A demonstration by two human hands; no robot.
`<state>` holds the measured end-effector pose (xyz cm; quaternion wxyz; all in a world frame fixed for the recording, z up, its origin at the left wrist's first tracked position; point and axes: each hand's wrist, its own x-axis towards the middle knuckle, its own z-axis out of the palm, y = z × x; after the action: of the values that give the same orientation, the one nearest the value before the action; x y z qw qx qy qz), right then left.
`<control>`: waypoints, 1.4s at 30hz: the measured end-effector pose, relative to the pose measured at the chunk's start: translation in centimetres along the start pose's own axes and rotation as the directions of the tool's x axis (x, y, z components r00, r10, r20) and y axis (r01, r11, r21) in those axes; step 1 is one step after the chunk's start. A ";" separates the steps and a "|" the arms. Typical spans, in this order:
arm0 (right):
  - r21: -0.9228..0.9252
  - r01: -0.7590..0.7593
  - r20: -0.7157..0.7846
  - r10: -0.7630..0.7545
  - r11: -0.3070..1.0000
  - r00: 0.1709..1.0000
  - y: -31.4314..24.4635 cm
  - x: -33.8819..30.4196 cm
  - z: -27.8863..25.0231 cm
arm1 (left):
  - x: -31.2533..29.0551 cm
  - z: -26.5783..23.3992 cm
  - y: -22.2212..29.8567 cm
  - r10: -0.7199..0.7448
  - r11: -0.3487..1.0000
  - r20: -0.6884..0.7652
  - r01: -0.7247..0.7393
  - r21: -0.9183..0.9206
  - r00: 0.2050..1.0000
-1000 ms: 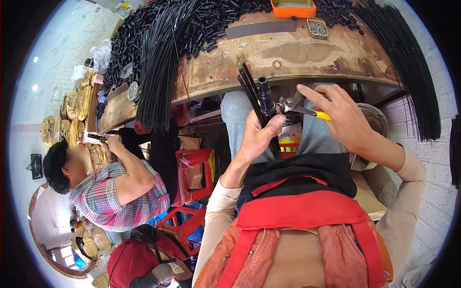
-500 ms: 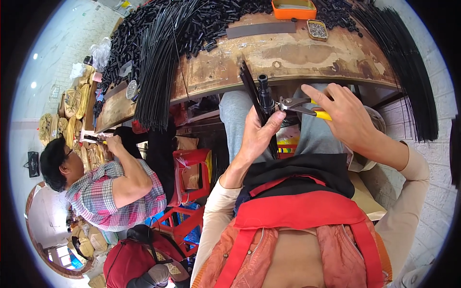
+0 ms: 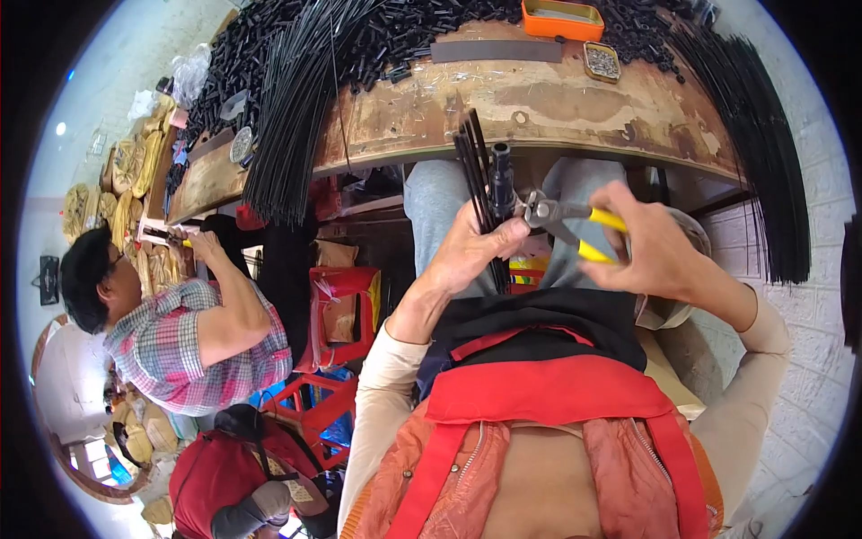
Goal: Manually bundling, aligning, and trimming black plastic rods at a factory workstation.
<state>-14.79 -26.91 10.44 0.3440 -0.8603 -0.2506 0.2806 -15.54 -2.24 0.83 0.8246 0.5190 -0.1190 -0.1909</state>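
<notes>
Just in front of the tabletop's (image 3: 575,103) near edge, over the person's lap, the left hand (image 3: 471,254) has a narrow grip, holding a few thin black rods (image 3: 470,175) and a black tube (image 3: 502,184) side by side. They stand upright, the rods leaning a little to the left, and their upper ends overlap the tabletop's near edge in this view. Right of them, also in front of the tabletop, the right hand (image 3: 654,247) has its grip around a pair of pliers (image 3: 547,212), the two yellow handles spread apart. The pliers' head is close against the tube, by the left thumb (whether the jaws touch the tube, I cannot tell). On the tabletop's far side lie a grey strip (image 3: 496,51), a small dish (image 3: 602,79) of shiny bits and an orange tray (image 3: 567,27), with a heap of black pieces (image 3: 431,27) behind. One big rod bundle (image 3: 283,126) hangs over the near edge toward the tabletop's left, and another bundle (image 3: 765,171) hangs off its right end. Left of the person, in front of the tabletop, a co-worker (image 3: 202,341) in a checked shirt works near a red stool (image 3: 366,314).
</notes>
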 end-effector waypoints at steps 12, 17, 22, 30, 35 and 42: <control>0.497 -0.253 0.478 -0.019 0.830 0.878 1.2 0.8 -1.8 | 0.3 0.9 1.0 0.090 0.996 -0.036 -0.091 -0.025 0.995; 0.032 0.046 -0.057 -0.044 0.998 0.997 1.9 0.1 1.5 | 0.3 1.0 2.3 -0.011 0.998 0.013 0.011 0.064 1.000; -0.610 0.379 -0.284 -0.638 0.696 0.716 2.8 0.3 1.4 | 0.1 1.4 2.9 0.075 0.982 -0.051 -0.065 0.175 0.996; 0.485 -0.015 0.195 -0.092 0.874 0.977 2.8 0.2 1.0 | 0.0 1.4 3.9 -0.054 0.988 0.069 0.044 0.147 0.996; -0.369 0.331 -0.317 -0.453 0.868 0.833 2.1 -0.5 0.8 | 0.1 0.7 3.2 0.045 0.967 0.029 -0.051 0.250 0.999; 0.755 -0.546 0.642 -0.237 0.364 0.729 5.2 0.0 0.3 | 0.7 0.7 3.7 -0.048 0.982 0.216 0.007 0.188 0.975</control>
<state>-13.78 -30.11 6.45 0.6162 -0.3785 -0.0641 0.6877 -14.46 -1.69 4.47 0.7516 0.5713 -0.2193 -0.2464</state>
